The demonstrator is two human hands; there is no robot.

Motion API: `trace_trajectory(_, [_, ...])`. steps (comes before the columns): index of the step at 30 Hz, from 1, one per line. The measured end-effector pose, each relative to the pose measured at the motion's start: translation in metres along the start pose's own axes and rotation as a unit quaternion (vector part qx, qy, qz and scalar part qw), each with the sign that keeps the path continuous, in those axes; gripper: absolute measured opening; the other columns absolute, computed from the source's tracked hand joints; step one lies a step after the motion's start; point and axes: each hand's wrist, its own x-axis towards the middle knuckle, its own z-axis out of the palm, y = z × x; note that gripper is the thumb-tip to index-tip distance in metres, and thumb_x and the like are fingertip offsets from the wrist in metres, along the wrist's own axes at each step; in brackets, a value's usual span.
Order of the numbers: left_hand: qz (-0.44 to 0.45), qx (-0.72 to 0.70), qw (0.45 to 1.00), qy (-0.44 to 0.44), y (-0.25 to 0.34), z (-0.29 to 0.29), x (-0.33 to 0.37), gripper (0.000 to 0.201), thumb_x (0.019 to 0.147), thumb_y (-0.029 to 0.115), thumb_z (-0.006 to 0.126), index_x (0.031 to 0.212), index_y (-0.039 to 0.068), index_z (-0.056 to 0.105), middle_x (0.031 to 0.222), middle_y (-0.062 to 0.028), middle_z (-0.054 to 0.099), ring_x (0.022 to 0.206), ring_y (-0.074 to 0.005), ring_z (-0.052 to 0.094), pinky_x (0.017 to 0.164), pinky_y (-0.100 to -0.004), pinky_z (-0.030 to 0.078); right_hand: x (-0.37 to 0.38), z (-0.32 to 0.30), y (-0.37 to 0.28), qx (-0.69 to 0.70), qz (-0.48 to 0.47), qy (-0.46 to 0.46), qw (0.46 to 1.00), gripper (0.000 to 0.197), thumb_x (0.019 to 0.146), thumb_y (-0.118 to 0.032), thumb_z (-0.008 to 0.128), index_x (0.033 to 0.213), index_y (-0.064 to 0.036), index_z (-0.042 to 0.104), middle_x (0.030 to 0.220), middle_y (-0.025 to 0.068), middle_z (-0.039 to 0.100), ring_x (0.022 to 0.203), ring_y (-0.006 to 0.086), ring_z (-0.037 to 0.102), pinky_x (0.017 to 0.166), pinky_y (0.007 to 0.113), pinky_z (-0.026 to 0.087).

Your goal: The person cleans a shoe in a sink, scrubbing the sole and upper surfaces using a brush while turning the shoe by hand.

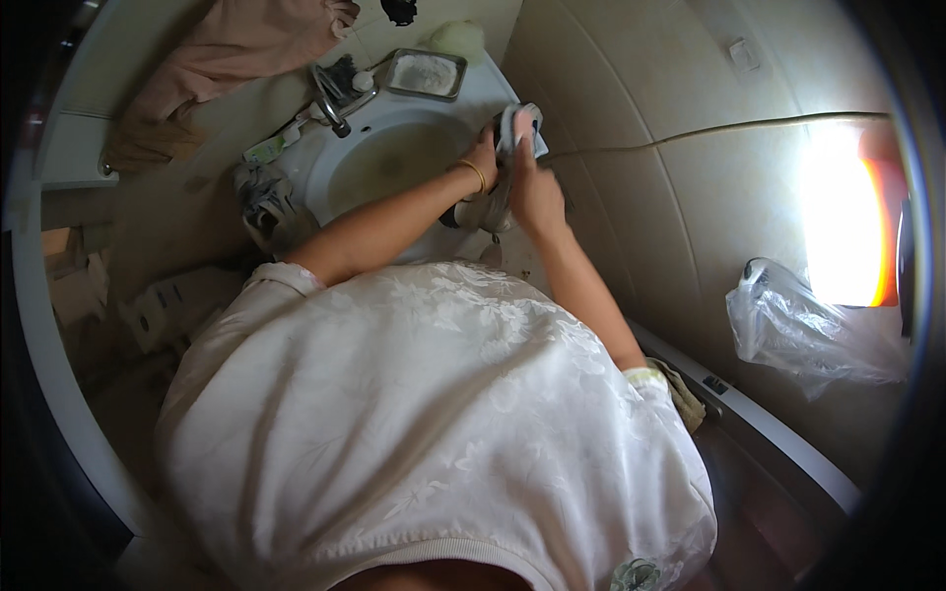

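Note:
Both my hands are at the right edge of the white washbasin (317,182), on a grey-and-white shoe (508,148) with dark patches. My left hand (480,161), with a yellow bangle at its wrist, grips the shoe's left side. My right hand (538,197) closes on it from the right, one finger stretched along its pale upper part. That hand is slightly blurred, and the fingers partly hide the shoe. Cloudy water (394,163) stands in the basin. A crumpled grey item (264,202), perhaps another shoe, sits at the basin's left edge.
A metal faucet (335,116) reaches over the basin. Behind it stands a metal tray (426,75) of white material beside a pale green bag (456,39). Pink cloth (236,49) hangs at the upper left. A clear plastic bag (788,330) hangs on the tiled right wall, crossed by a hose (690,136).

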Motion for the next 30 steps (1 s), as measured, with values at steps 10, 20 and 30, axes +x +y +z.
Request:
trace_trajectory(10, [-0.044, 0.056, 0.997, -0.021, -0.020, 0.015, 0.011, 0.098, 0.067, 0.033, 0.069, 0.138, 0.007, 0.006, 0.136, -0.0257, 0.022, 0.121, -0.0377, 0.035, 0.098, -0.0396, 0.033, -0.005, 0.014, 0.005, 0.020, -0.050, 0.083, 0.995, 0.061, 0.081, -0.013, 0.043, 0.135, -0.0097, 0.015, 0.078, 0.0298, 0.058, 0.070, 0.0435, 0.057, 0.060, 0.050, 0.044])
trace_trajectory(20, [0.000, -0.019, 0.999, 0.035, -0.022, 0.010, 0.003, 0.096, 0.067, 0.027, 0.071, 0.136, 0.001, 0.010, 0.132, -0.0259, 0.032, 0.120, -0.0338, 0.038, 0.099, -0.0375, 0.032, -0.022, -0.006, -0.016, 0.009, -0.018, 0.002, 1.000, 0.061, 0.081, -0.009, 0.042, 0.137, -0.0100, 0.018, 0.082, 0.0288, 0.058, 0.073, 0.0396, 0.059, 0.060, 0.048, 0.045])
trace_trajectory(30, [-0.029, 0.008, 0.999, -0.023, 0.007, -0.014, -0.013, 0.088, 0.069, 0.027, 0.068, 0.135, 0.000, 0.015, 0.132, -0.0254, 0.031, 0.122, -0.0354, 0.034, 0.101, -0.0364, 0.029, -0.013, 0.004, -0.003, 0.014, -0.014, 0.006, 1.000, 0.056, 0.084, -0.022, 0.046, 0.135, -0.0127, 0.023, 0.078, 0.0292, 0.058, 0.071, 0.0397, 0.060, 0.064, 0.046, 0.048])
